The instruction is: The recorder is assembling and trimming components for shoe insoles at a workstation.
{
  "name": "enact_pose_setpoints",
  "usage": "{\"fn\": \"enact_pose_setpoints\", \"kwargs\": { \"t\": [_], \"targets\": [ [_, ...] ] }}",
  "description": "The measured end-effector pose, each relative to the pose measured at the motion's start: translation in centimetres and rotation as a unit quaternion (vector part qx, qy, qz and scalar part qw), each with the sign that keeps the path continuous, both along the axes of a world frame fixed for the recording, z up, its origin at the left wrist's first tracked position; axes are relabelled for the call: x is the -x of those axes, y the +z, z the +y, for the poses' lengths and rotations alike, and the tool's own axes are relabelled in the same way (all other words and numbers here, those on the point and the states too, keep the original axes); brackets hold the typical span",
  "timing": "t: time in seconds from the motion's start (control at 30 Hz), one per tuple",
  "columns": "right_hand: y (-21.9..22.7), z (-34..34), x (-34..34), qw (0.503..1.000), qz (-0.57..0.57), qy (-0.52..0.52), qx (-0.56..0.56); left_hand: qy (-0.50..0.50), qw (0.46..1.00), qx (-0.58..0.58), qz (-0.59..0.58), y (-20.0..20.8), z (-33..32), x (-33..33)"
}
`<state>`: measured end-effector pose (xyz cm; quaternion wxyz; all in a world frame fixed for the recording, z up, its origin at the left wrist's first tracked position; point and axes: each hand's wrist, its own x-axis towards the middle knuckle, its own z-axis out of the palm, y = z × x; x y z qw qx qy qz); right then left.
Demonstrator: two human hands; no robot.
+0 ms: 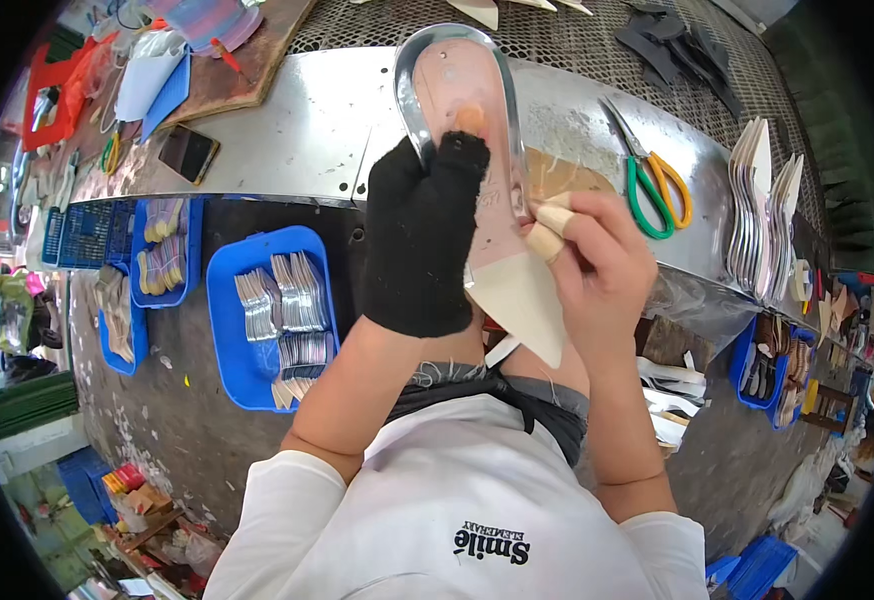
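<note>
A pointed shoe insole (452, 75) is upright before me, its rounded heel end pointing away, its off-white toe toward my lap. It has a pink face and a shiny silver rim around the heel. My left hand (422, 235), in a black glove with the thumb tip bare, is closed on the insole and presses the thumb on its face. My right hand (602, 255), with pale finger cots on the fingertips, pinches the insole's right edge near the middle. What lies between those fingertips is too small to make out.
Scissors (647, 185) with green and orange handles lie right on the metal bench (307, 120). Stacked insoles (752, 215) stand beyond. A phone (189, 153) lies left. Blue baskets (225, 350) with bundled insoles sit below; black scraps (677, 50) lie on the mesh.
</note>
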<state>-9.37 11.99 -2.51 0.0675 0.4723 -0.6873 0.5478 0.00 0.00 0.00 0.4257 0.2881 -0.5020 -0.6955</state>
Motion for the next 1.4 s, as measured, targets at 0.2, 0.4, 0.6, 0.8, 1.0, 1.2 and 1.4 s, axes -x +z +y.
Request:
{"fn": "enact_pose_setpoints", "kwargs": {
  "t": [0.2, 0.4, 0.6, 0.8, 1.0, 1.2, 1.4],
  "targets": [
    [1.1, 0.4, 1.4, 0.973, -0.122, 0.144, -0.131, -0.21, 0.97, -0.125, 0.017, 1.0, -1.6, 1.5],
    [0.4, 0.0, 1.4, 0.974, -0.173, 0.092, -0.112, -0.353, 0.927, 0.088, -0.093, -1.1, -2.9, 0.6],
    [3.0, 0.6, 2.2, 0.894, -0.393, 0.202, -0.076, -0.362, 0.926, -0.089, -0.061, -1.2, -2.6, -1.7],
    [0.9, 1.8, 4.1, 0.913, -0.33, 0.197, -0.14, -0.279, 0.945, -0.171, -0.004, -1.5, -1.8, -1.9],
    [-0.7, 2.5, 2.0, 0.942, -0.279, 0.18, -0.047, -0.237, 0.964, -0.118, -0.01, -2.8, -1.7, -1.3],
    [-1.1, 1.9, 7.6, 0.874, -0.387, 0.271, -0.117, -0.314, 0.901, -0.289, 0.074, -4.7, -0.5, -1.3],
    [-4.0, 5.7, 16.2, 0.911, 0.109, -0.184, -0.353, -0.41, 0.77, -0.383, 0.305, -5.6, -0.4, -2.2]
  ]
}}
